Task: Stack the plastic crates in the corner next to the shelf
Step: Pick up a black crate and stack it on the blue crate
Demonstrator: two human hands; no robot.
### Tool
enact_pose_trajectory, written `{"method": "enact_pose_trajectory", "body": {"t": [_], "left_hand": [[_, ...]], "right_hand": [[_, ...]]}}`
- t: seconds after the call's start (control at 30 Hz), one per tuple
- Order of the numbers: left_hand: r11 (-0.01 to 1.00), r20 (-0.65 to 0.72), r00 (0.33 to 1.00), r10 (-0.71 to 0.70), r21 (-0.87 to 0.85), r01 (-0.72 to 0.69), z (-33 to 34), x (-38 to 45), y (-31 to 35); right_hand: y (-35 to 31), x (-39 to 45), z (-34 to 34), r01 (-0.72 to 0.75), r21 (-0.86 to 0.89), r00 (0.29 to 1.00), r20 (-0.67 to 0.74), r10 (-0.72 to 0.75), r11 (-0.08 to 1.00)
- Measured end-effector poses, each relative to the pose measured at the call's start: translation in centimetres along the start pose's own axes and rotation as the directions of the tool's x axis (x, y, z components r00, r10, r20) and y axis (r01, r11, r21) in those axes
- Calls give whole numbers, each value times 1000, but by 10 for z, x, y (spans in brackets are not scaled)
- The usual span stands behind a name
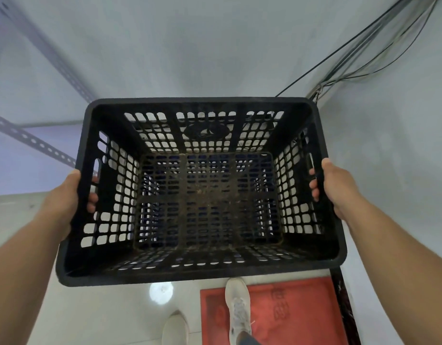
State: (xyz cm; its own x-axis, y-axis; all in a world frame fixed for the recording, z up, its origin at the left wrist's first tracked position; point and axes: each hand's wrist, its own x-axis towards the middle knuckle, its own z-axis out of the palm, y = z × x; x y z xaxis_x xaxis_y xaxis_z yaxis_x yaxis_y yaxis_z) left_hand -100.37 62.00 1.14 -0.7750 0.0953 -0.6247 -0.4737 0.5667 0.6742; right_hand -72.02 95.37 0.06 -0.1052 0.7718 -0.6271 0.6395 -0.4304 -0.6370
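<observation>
A black perforated plastic crate (202, 272) fills the middle of the head view, open side up and empty, with dirt on its bottom grid. My left hand (65, 197) grips its left side, fingers poking through the handle slot. My right hand (336, 188) grips the right side the same way. The crate is held in the air above the floor, close to the room corner. Dark blue shapes show through its bottom holes; I cannot tell what they are.
A metal shelf frame with slotted angle bars (38, 143) stands at the left. Cables (359, 53) run down the wall corner at upper right. A red mat (297, 312) lies on the white floor, with my two white shoes (237, 307) by it.
</observation>
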Motion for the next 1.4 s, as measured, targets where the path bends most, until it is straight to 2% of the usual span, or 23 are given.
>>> {"method": "enact_pose_trajectory", "body": {"t": [0.27, 0.43, 0.63, 1.17, 1.27, 1.4], "left_hand": [[999, -24, 999, 35, 20, -34, 3, -4, -2], [1000, -33, 999, 21, -4, -21, 6, -7, -10], [1000, -93, 996, 16, -17, -18, 10, -14, -18], [1000, -120, 992, 22, 21, -20, 13, -9, -23], [996, -135, 991, 9, 93, 4, 13, -6, -20], [940, -206, 979, -10, 331, 79, 7, -10, -5]], "right_hand": [[2, 0, 2, 52, -26, 997, -50, -53, 998], [0, 7, 4, 78, -36, 987, -140, -82, 996], [-1, 5, 2, 94, -54, 987, -127, -100, 994], [-4, 10, 3, 72, -103, 985, -152, -87, 992], [-5, 10, 1, 72, -178, 983, -157, -100, 981], [-18, -1, -2, 51, -412, 982, -147, -122, 910]]}}
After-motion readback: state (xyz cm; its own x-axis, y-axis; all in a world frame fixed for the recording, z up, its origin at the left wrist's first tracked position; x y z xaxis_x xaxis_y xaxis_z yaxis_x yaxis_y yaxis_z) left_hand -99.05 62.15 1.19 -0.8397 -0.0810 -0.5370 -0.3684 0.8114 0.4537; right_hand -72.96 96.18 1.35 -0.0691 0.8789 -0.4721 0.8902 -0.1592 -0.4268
